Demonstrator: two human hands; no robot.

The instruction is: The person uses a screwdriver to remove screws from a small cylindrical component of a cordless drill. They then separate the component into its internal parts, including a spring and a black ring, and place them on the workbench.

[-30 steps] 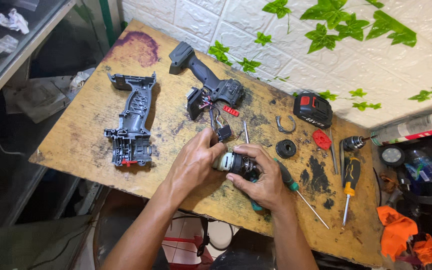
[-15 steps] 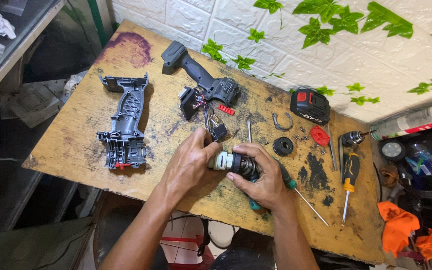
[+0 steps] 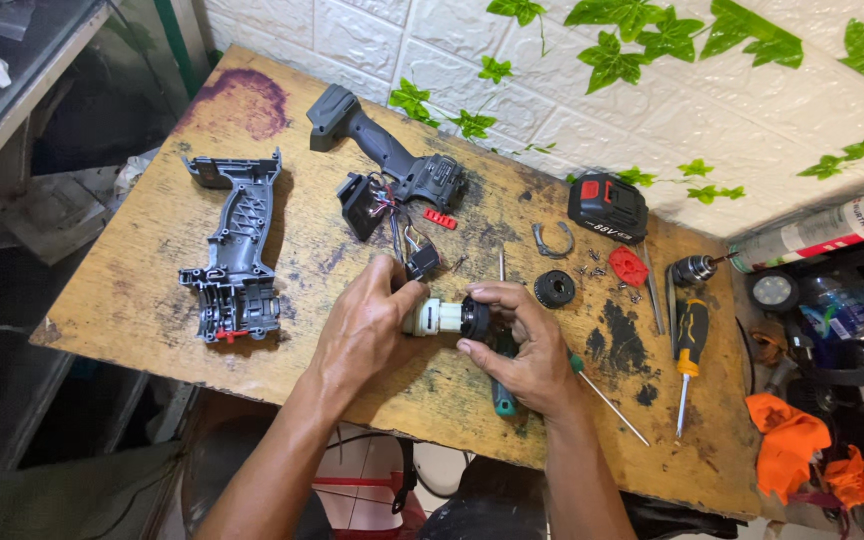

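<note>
A worn, stained wooden table (image 3: pixel 132 300) is seen from above, with two bare hands meeting near its middle. A small motor and gearbox unit (image 3: pixel 447 318), white at the left end and black at the right, is held just above the tabletop between both hands. The left hand (image 3: pixel 362 330) is closed on the white end with thumb and fingertips; the right hand (image 3: pixel 522 345) is curled around the black end, fingers clamped on it. Under the right hand a green-handled screwdriver (image 3: pixel 504 400) lies on the table, its shaft pointing right. To the far left an empty grey half of a drill casing (image 3: pixel 237 250) is laid flat. Farther back, the other casing half (image 3: pixel 387 155) is set with wires and a switch trailing towards the hands. To the right of the hands a black gear ring (image 3: pixel 554 289), a metal clip (image 3: pixel 552 240), a black and red battery (image 3: pixel 607 207) and an orange and black screwdriver (image 3: pixel 690 345) are spread out. An orange cloth (image 3: pixel 787 445) lies at the near right edge.
</note>
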